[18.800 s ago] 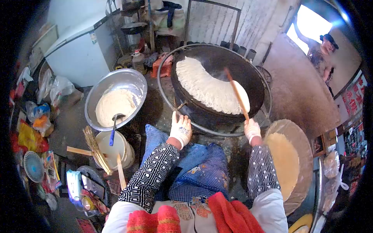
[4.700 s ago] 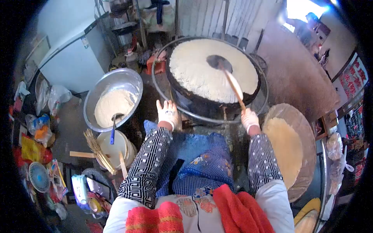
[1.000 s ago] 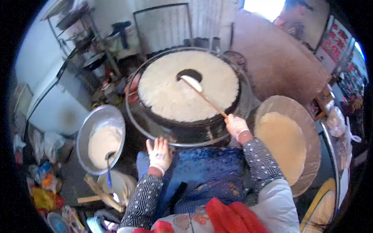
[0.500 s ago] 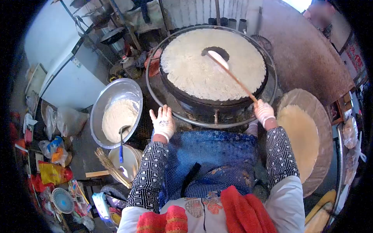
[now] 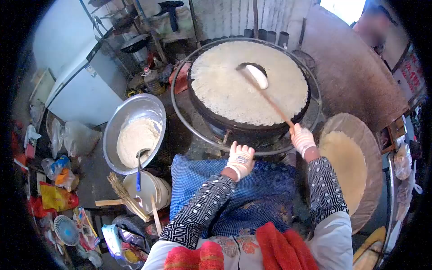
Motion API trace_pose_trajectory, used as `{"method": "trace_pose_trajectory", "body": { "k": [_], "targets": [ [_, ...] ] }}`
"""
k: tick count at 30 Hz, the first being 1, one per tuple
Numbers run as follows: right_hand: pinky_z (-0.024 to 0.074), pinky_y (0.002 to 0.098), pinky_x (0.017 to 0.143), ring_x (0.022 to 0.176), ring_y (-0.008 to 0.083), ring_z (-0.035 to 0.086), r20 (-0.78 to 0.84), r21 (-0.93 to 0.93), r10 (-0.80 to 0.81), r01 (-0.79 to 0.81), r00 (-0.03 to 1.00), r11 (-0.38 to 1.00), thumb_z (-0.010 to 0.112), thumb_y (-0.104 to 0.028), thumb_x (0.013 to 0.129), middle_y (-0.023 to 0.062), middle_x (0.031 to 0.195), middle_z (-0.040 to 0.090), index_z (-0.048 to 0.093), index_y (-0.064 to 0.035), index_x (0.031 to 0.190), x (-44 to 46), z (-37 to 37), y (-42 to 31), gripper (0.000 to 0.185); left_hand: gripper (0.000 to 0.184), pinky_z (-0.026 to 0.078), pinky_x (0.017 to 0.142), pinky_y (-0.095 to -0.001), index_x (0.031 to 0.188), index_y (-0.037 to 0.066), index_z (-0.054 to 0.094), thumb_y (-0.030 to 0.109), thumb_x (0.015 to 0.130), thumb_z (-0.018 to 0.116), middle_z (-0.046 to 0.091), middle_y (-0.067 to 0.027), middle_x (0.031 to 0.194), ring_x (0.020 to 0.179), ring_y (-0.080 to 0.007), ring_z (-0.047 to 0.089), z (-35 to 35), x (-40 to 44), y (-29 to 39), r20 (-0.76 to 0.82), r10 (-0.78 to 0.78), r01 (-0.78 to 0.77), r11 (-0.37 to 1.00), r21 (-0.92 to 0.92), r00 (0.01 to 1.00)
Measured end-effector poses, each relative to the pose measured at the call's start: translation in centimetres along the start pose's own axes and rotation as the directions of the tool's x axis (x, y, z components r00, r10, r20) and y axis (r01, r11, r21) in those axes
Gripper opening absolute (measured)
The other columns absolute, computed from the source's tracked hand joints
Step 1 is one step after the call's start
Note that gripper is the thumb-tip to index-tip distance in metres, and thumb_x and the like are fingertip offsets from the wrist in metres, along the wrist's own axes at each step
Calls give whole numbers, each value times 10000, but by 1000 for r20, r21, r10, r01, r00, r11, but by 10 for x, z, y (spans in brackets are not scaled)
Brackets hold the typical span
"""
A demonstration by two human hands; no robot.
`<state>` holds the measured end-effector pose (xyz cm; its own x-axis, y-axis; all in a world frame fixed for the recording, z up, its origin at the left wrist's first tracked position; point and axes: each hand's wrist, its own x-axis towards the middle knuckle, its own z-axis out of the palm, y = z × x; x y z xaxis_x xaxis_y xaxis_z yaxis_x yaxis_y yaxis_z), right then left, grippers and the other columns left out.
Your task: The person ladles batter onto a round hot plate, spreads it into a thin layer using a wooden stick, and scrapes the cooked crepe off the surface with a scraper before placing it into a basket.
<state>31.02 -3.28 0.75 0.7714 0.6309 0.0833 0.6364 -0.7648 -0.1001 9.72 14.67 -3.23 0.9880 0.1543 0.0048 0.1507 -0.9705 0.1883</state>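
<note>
Left hand (image 5: 241, 161) moved rightward, open (griddle (image 5: 218, 120) coated, wall (image 5: 225, 20) behind); right hand (image 5: 303, 139) grips spreader (image 5: 274, 104).

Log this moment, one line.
right hand: gripping wooden stick | left hand: at metal ring | batter: on griddle, open near middle

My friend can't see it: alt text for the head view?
The white-gloved right hand holds a brown wooden stick over pale batter spread on a round black griddle; the gloved left hand is at the surrounding grey metal ring.
</note>
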Motion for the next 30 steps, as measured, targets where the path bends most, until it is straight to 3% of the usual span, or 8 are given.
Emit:
{"method": "trace_pose_trajectory", "body": {
  "k": [5,11,16,19,21,23,24,30],
  "targets": [
    [501,515,719,814,402,653,47,-40,241,-239,969,970,493,-264,945,228,857,672,591,-51,975,12,10,30,236,316,338,1010,-499,1000,106,572,324,786,651,608,-130,979,1008,-326,564,10,1,-41,-40,17,-17,1000,7,999],
    [492,503,723,791,419,641,51,-8,23,-23,998,1000,467,-295,959,254,826,658,585,-40,948,-3,37,42,281,325,327,1024,-481,993,111,621,322,756,687,641,-124,1018,1073,-297,570,5,-3,-68,31,-34,32,996,79,999],
    [491,533,689,784,411,651,-18,21,186,-186,982,982,488,-288,952,247,804,662,563,-30,980,8,38,53,270,356,290,1071,-464,1002,149,691,359,715,717,656,-91,1009,1070,-277,568,-5,-11,-106,52,-68,57,980,192,996],
    [491,531,712,794,405,656,9,24,48,-48,999,999,466,-313,958,250,806,664,547,-29,1035,-15,17,32,305,349,262,1081,-485,1052,179,693,385,771,685,668,-80,1032,1116,-244,575,-24,-8,-91,155,-238,150,888,434,959],
    [513,525,686,790,401,666,155,26,53,-58,986,998,481,-306,956,223,833,678,546,-23,978,-28,23,33,290,441,250,1101,-493,1114,156,650,449,785,680,653,-96,1106,1059,-249,618,-18,0,-59,401,-222,83,938,336,889],
    [517,505,721,815,387,668,104,177,207,-223,973,959,478,-301,958,220,844,682,554,-22,991,-22,69,80,291,438,251,1096,-500,1155,180,619,458,817,640,650,-94,1132,1189,-285,544,14,-7,-21,251,-75,18,974,225,965],
    [518,488,748,838,376,670,88,47,255,-260,963,964,481,-295,958,221,862,685,567,-21,1019,-25,30,65,293,432,252,1093,-508,1156,182,619,449,816,641,648,-91,1142,1199,-287,532,9,-5,-10,257,-133,73,970,231,957],
    [514,518,727,783,408,659,89,63,90,-96,992,993,482,-300,954,229,817,673,556,-19,1005,-48,12,40,295,420,261,1077,-494,1098,176,663,431,765,677,676,-77,1076,1128,-292,558,30,-16,-61,113,-99,67,964,257,989]
  ]
}}
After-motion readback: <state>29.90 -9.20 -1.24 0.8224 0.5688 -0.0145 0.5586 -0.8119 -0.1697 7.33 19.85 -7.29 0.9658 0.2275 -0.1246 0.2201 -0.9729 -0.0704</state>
